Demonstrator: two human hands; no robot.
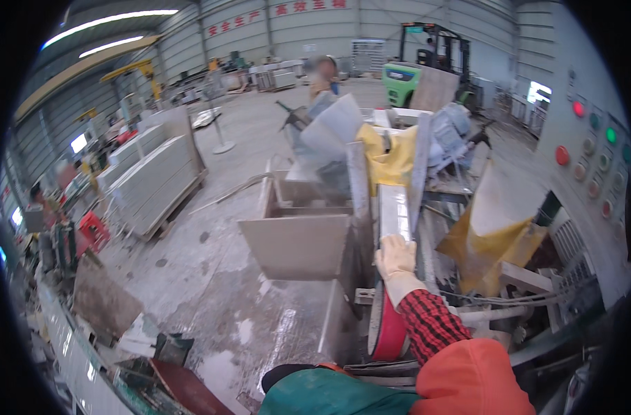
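We saw a band of red characters on the far wall (274, 15) and a grey control panel (592, 166) with red and green round buttons at our right. Yellow sheeting (391, 155) draped the machine ahead, and a green forklift (415, 66) stood beyond it. Stacked pale slabs (156, 176) sat on the floor to the left. Our right hand (397, 259), gloved in cream, lay flat with fingers extended on the near end of a narrow white stone strip (393, 207) running through the machine, beside a red wheel (388, 332). We could not see our left hand.
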